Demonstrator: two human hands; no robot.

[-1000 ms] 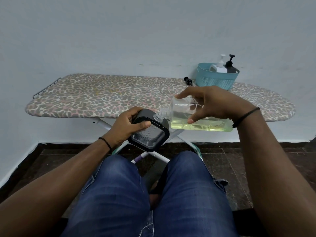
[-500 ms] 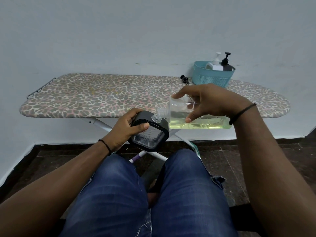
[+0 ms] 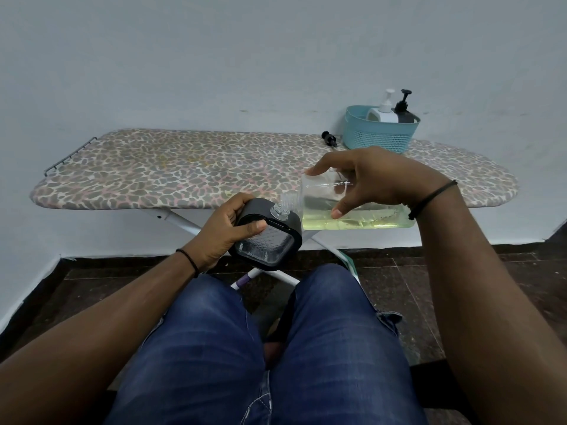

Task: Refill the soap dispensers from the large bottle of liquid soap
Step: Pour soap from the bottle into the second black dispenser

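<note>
Soap bottle point(image 3: 352, 207) lies almost level in my right hand point(image 3: 377, 179), fingers curled round it, neck at nine o'clock meeting the open mouth of the black dispenser point(image 3: 268, 237) my left hand point(image 3: 224, 234) grips above my knees. I'm pouring; next I'd judge a steeper tilt is needed. Since a second ago the bottle has barely tipped; only my head shifted.

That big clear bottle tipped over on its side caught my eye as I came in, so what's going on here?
A seated person is refilling a soap dispenser. The right hand holds the big bottle of yellow soap on its side, its open neck at the mouth of the black dispenser, which the left hand grips. Two more dispensers stand in the blue basket on the ironing board, a loose black pump beside it.
</note>
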